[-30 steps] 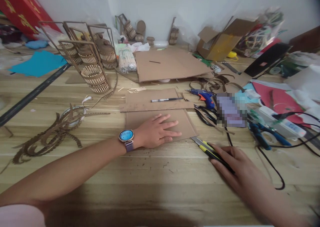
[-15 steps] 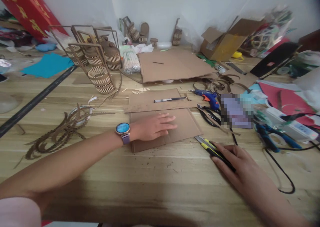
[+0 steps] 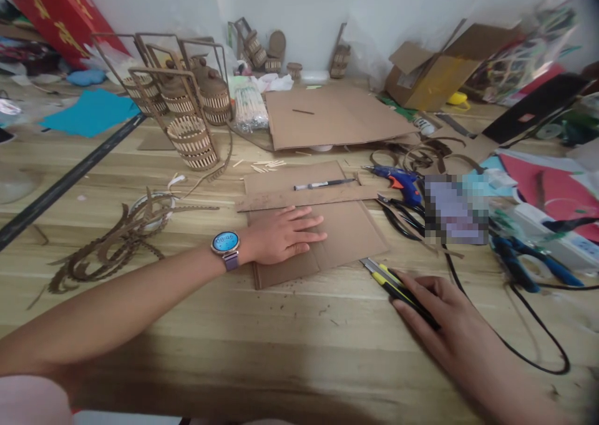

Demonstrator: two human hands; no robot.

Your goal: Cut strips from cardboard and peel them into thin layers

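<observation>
My left hand (image 3: 285, 234) lies flat with spread fingers on a piece of brown cardboard (image 3: 349, 231) in the middle of the table. Just beyond the fingers, a narrow cardboard strip (image 3: 322, 196) lies across that piece. A pen (image 3: 325, 184) rests behind the strip. Low on the right, my right hand (image 3: 435, 316) is closed round a black and yellow utility knife (image 3: 397, 291). Its blade is out and points up-left, close to the cardboard's lower right edge; whether it touches cannot be made out.
Small bamboo-slat baskets with tall handles (image 3: 189, 144) stand at back left, near coiled brown strips (image 3: 107, 256). A large cardboard sheet (image 3: 337, 119) lies behind. To the right are a blue glue gun (image 3: 402, 185), blue-handled pliers (image 3: 515, 263), a power strip (image 3: 552, 234) and a black cable (image 3: 533, 362).
The view has shifted slightly, so most things sit a little further right. My left hand has slid slightly left on the cardboard. The knife in my right hand has moved slightly left relative to the cardboard.
</observation>
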